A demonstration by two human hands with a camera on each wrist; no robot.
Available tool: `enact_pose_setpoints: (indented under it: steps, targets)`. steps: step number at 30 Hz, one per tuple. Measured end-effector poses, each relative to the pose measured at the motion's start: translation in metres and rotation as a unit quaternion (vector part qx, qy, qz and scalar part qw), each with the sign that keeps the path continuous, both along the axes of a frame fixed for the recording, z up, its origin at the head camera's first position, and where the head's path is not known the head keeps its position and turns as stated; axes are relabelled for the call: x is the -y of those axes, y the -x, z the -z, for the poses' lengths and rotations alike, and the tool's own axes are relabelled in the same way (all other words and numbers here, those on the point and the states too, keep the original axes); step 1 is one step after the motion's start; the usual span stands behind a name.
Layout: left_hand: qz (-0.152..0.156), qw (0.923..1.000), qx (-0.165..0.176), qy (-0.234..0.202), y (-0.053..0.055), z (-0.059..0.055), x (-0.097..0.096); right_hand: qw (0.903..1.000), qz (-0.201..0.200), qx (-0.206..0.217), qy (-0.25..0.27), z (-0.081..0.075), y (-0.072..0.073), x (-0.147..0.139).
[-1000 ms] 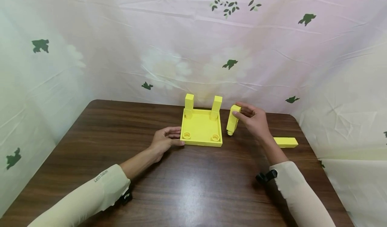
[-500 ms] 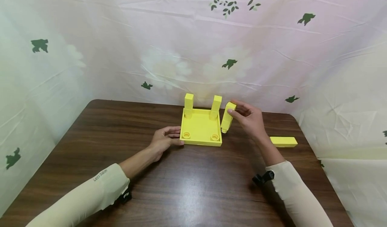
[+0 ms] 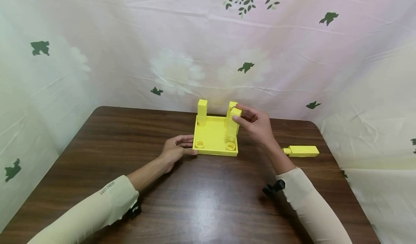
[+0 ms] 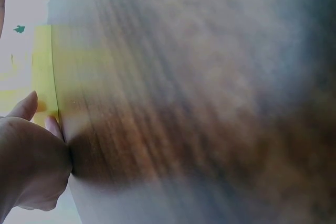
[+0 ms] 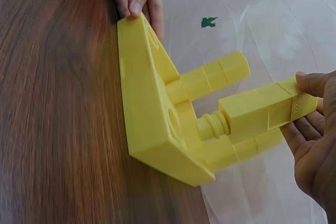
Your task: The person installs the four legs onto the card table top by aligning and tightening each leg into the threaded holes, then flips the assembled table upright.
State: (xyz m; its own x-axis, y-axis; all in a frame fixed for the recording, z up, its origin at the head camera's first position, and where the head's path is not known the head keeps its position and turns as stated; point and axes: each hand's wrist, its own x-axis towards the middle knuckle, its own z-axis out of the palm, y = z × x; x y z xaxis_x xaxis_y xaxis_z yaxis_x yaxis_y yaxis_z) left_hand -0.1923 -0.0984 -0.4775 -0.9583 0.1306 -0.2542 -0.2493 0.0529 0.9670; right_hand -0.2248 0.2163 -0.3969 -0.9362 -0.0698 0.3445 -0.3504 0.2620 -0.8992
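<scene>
A yellow square base (image 3: 212, 135) with a raised rim lies on the table. Two square posts, a left one (image 3: 202, 112) and a right one (image 3: 232, 105), stand at its back corners. Round sockets, a left one (image 3: 199, 144) and a right one (image 3: 230, 146), show at its front corners. My left hand (image 3: 175, 150) grips the base's front left corner, thumb at the front and fingers along the side. Between thumb and fingers my right hand (image 3: 258, 126) pinches the top of a yellow threaded post (image 5: 257, 109). Its threaded end points down, just above the front right socket.
Another yellow threaded post (image 3: 302, 151) lies on its side on the brown wooden table (image 3: 201, 200), right of the base. A printed cloth (image 3: 182, 56) hangs close behind the table's back edge and along both sides.
My right hand has moved left with the threaded post, from beside the base to over its front right part. My left hand stays at the base's corner.
</scene>
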Motion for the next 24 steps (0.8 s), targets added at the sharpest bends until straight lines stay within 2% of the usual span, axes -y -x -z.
enact_pose_setpoints:
  steps: [5, 13, 24]
  targets:
    - [-0.001, 1.0000, 0.003, 0.001, -0.001, 0.000, 0.001, 0.9996, -0.023, 0.005, 0.012, 0.002, 0.002, 0.017]
    - [0.001, 1.0000, 0.001, 0.000, -0.001, -0.001, 0.000, 0.9987, -0.036, 0.021, 0.030, 0.007, 0.000, 0.038]
    - [0.000, 1.0000, 0.001, 0.005, -0.001, -0.002, -0.001, 0.9973, -0.051, -0.004, 0.052, 0.012, -0.003, 0.061]
